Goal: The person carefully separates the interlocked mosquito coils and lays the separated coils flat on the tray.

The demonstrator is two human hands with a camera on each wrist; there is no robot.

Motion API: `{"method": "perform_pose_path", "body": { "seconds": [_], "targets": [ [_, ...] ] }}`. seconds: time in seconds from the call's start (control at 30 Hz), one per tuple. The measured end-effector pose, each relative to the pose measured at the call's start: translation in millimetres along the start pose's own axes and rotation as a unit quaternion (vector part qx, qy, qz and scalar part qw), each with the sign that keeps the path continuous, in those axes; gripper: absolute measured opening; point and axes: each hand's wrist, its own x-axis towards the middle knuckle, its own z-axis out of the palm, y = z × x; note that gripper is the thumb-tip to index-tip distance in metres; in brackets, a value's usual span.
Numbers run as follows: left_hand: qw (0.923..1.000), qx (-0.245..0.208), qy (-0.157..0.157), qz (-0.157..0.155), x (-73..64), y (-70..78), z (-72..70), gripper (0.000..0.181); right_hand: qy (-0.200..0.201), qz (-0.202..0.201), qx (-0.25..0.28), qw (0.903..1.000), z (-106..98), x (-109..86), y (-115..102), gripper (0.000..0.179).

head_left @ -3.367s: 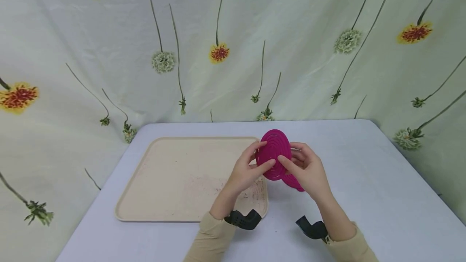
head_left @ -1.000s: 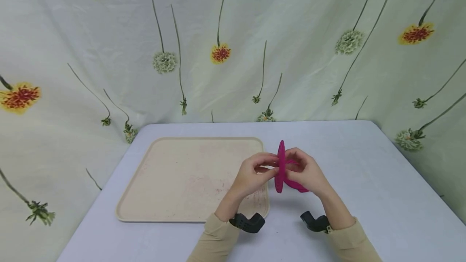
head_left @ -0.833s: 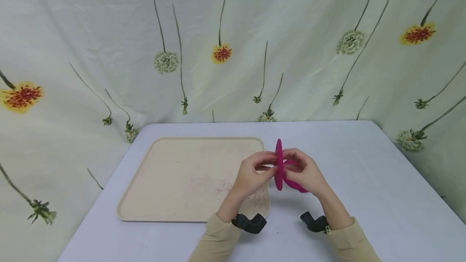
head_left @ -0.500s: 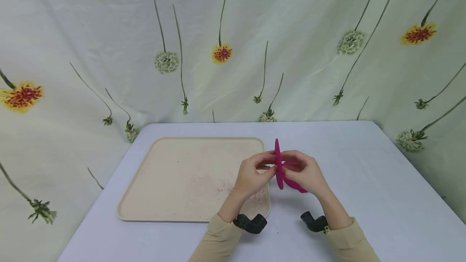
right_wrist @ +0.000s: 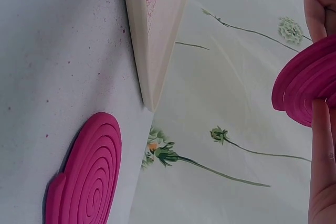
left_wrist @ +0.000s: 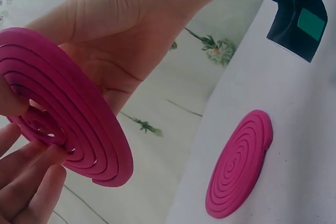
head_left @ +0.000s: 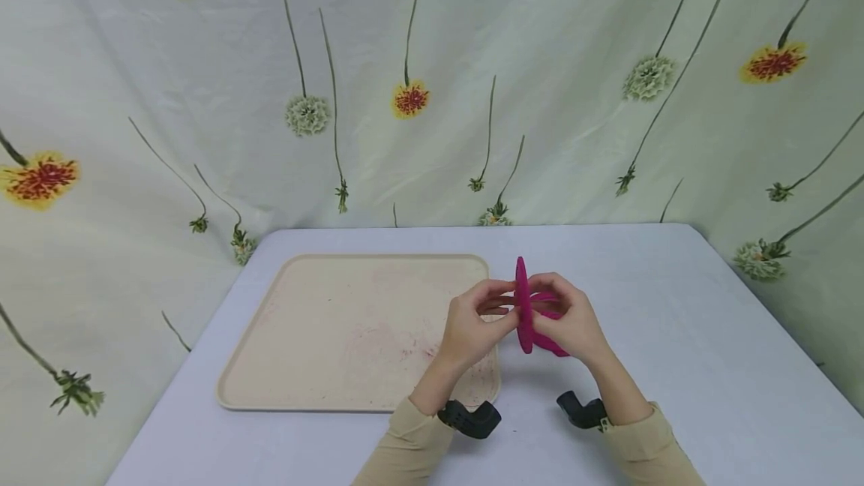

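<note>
Upright and almost edge-on in the head view, a magenta mosquito coil [head_left: 523,306] is held between both hands above the table. My left hand [head_left: 470,327] pinches its left face with thumb and fingers. From the other side, my right hand [head_left: 572,322] grips it near the middle. Small gaps show between the turns close to the centre of the held coil [left_wrist: 79,108] in the left wrist view. A second magenta coil [right_wrist: 94,177] lies flat on the table below the right hand, partly hidden by it in the head view.
A shallow beige tray [head_left: 351,256] lies left of the hands, with reddish crumbs on its surface. The white table [head_left: 641,283] extends to the right, and small specks dot its cloth. A flower-printed curtain [head_left: 567,96] hangs behind the table.
The held coil has turned from facing the head camera to edge-on. Over the last half second it has shifted slightly right with both hands. The lying coil stays put.
</note>
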Motion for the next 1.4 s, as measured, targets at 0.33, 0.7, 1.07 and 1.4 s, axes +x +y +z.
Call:
{"method": "perform_pose_path", "body": {
  "seconds": [0.33, 0.7, 1.07, 1.4],
  "targets": [
    [0.9999, 0.005, -0.012, -0.009, -1.1, 27.8, -4.9, 0.030, -0.011, -0.010, -0.007, 0.9999, 0, 0.1, 1, 0.054],
    [0.9994, 0.032, 0.005, 0.012, 0.7, -11.0, -2.5, 0.034, -0.024, -0.005, 0.002, 0.9997, 1, 0.4, 1, 0.058],
    [0.9995, 0.028, 0.000, 0.017, -1.2, 29.8, -6.9, 0.037, -0.043, -0.013, 0.007, 0.9989, 1, 0.5, 2, 0.055],
    [0.9994, 0.026, -0.017, 0.018, -1.1, 30.0, -8.3, 0.043, -0.056, -0.029, 0.015, 0.9979, 1, 1.0, 5, 0.066]
  ]
}}
